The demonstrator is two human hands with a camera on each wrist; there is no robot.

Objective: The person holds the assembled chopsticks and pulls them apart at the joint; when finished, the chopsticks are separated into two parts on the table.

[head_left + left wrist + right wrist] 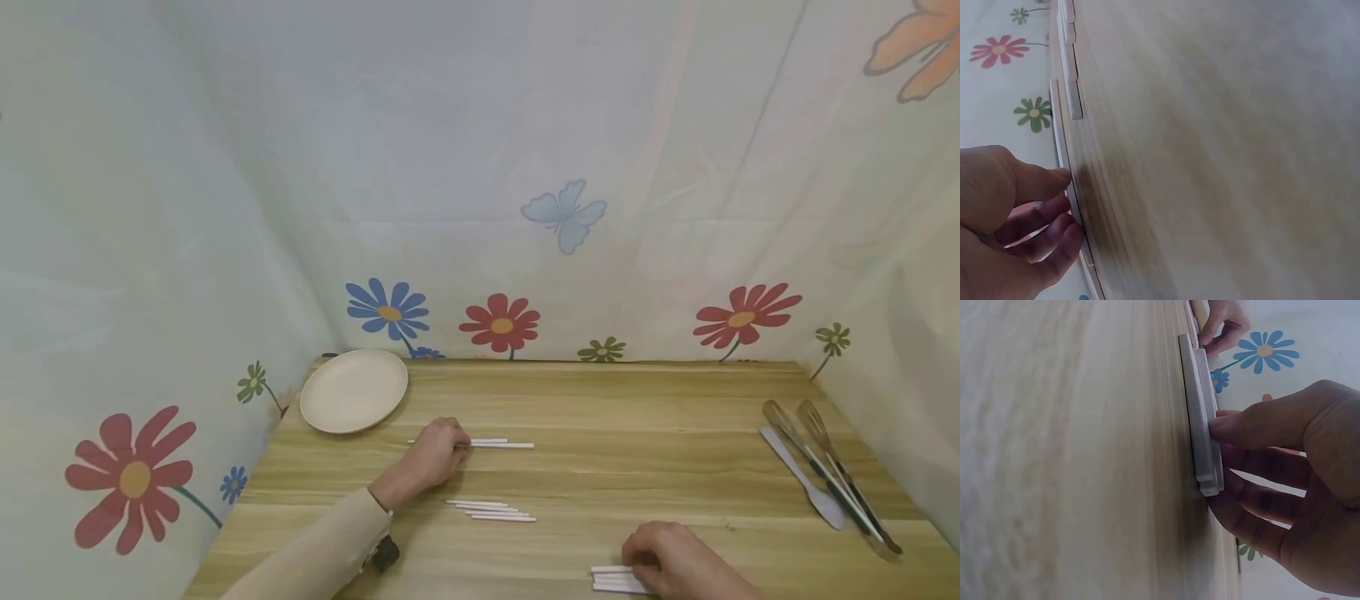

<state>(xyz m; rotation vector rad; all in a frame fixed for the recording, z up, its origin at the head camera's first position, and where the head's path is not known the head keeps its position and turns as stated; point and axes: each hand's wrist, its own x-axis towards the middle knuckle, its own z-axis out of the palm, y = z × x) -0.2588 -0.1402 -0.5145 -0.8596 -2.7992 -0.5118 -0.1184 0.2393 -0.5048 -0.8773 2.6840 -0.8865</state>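
Observation:
In the head view, my left hand is on the table's left half, at thin white sticks lying side by side. Thumb and fingertips pinch a white stick in the left wrist view. Close to the front edge, my right hand holds a small group of white sticks. The right wrist view has the thumb on the near side of these flat-sided sticks and the fingers behind them. Between the hands lies a staggered row of several more white sticks.
A cream plate stands at the back left. Along the right side lie metal tongs and a pale utensil with a broad end. Flower-printed curtains enclose the wood-grain table at the back and sides.

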